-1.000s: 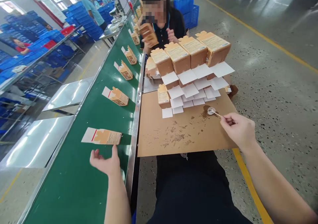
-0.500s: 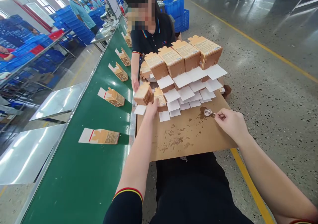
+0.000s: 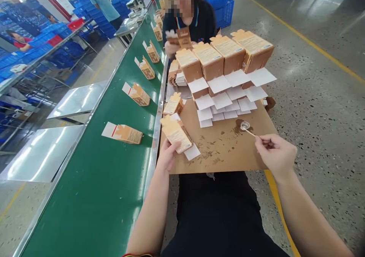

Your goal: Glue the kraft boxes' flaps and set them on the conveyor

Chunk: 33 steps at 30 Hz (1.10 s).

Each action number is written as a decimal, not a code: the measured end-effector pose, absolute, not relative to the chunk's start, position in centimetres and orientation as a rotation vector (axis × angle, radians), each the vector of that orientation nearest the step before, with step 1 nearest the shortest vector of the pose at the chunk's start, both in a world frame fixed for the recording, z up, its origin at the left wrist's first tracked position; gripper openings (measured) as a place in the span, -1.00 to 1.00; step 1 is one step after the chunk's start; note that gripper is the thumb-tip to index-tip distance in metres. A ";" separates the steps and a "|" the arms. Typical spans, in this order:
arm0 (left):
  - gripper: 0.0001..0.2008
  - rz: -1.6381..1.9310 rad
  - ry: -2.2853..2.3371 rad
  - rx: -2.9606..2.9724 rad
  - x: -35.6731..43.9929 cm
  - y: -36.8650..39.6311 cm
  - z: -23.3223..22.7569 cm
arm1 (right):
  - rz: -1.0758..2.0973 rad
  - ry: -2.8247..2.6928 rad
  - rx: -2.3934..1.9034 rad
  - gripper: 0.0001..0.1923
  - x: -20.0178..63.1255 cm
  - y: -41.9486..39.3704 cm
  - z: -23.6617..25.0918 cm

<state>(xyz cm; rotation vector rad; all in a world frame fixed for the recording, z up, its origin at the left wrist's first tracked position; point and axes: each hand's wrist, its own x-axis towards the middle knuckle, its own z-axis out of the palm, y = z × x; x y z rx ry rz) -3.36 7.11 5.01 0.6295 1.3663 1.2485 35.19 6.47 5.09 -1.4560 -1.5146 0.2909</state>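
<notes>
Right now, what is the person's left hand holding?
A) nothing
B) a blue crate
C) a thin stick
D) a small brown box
D: the left hand grips a small brown box with its white flap open over the cardboard sheet, while the right hand pinches the thin stick.

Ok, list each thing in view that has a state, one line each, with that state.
left hand: shut on carton, holding it on the cardboard board
carton: lying on its side, white flap open
right hand: pinching the thin stick
thin stick: tip in the small dish
small dish: upright on a stained patch
stacked cartons: rows with white flaps hanging open
cartons on the belt: lying flat, flaps open
</notes>
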 end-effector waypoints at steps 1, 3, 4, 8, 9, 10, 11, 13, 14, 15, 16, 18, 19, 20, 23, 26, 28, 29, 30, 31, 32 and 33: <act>-0.33 1.257 1.336 0.605 -3.6 6.0 4.9 | 0.372 -1.516 -1.401 -0.79 33.9 5.6 4.9; -0.31 1.288 1.320 0.574 -3.7 4.8 4.6 | 0.552 -1.552 -1.261 -0.81 30.7 3.9 4.4; -0.30 1.302 1.323 0.566 -3.7 4.6 4.4 | 0.637 -1.608 -1.191 -0.81 28.9 3.2 3.9; -0.28 1.309 1.345 0.560 -3.4 4.9 3.4 | 0.751 -1.727 -1.085 -0.77 23.2 1.2 1.7; -0.28 1.306 1.350 0.566 -3.4 5.0 3.3 | 0.746 -1.757 -1.077 -0.76 22.4 1.0 1.2; -0.28 1.307 1.354 0.574 -3.3 5.1 3.2 | 0.736 -1.791 -1.067 -0.75 21.9 0.8 0.7; -0.28 1.310 1.356 0.582 -3.3 5.1 3.1 | 0.722 -1.825 -1.062 -0.74 21.6 0.8 0.3; -0.29 1.318 1.358 0.598 -3.3 5.1 3.1 | 0.690 -1.881 -1.060 -0.70 21.4 0.8 -0.2; -0.30 1.319 1.361 0.605 -3.3 5.0 3.1 | 0.678 -1.901 -1.065 -0.69 21.5 0.9 -0.3; -0.29 1.320 1.368 0.610 -3.2 5.0 3.2 | 0.668 -1.910 -1.074 -0.69 21.7 1.0 -0.3; -0.28 1.319 1.377 0.618 -3.2 4.9 3.2 | 0.659 -1.908 -1.084 -0.69 21.9 1.2 -0.3; -0.24 1.329 1.401 0.654 -2.8 4.7 3.3 | 0.634 -1.865 -1.107 -0.71 22.6 1.6 -0.1; -0.21 1.342 1.415 0.686 -2.5 4.5 3.3 | 0.618 -1.829 -1.126 -0.72 23.0 1.8 0.1; -0.19 1.358 1.430 0.727 -2.1 4.3 3.2 | 0.603 -1.791 -1.147 -0.73 23.4 2.0 0.2; -0.16 1.400 1.518 0.873 -0.4 3.1 2.9 | 0.580 -1.692 -1.220 -0.73 24.7 2.1 0.6; -0.17 1.381 1.686 1.041 1.0 1.6 2.2 | 0.569 -1.630 -1.263 -0.73 25.6 2.0 0.9; -0.20 1.342 1.788 1.142 1.5 0.8 1.7 | 0.551 -1.610 -1.270 -0.72 26.1 1.7 1.1; -0.21 1.326 1.825 1.182 1.6 0.6 1.4 | 0.538 -1.604 -1.270 -0.72 26.3 1.6 1.2; -0.22 1.315 1.851 1.216 1.6 0.4 1.1 | 0.527 -1.600 -1.270 -0.73 26.4 1.4 1.4; -0.23 1.314 1.871 1.242 1.6 0.3 0.8 | 0.519 -1.598 -1.269 -0.73 26.6 1.2 1.5; -0.24 1.321 1.882 1.262 1.6 0.3 0.5 | 0.515 -1.597 -1.269 -0.73 26.7 1.0 1.6; -0.26 1.333 1.891 1.275 1.7 0.3 0.2 | 0.516 -1.597 -1.273 -0.72 26.8 0.9 1.8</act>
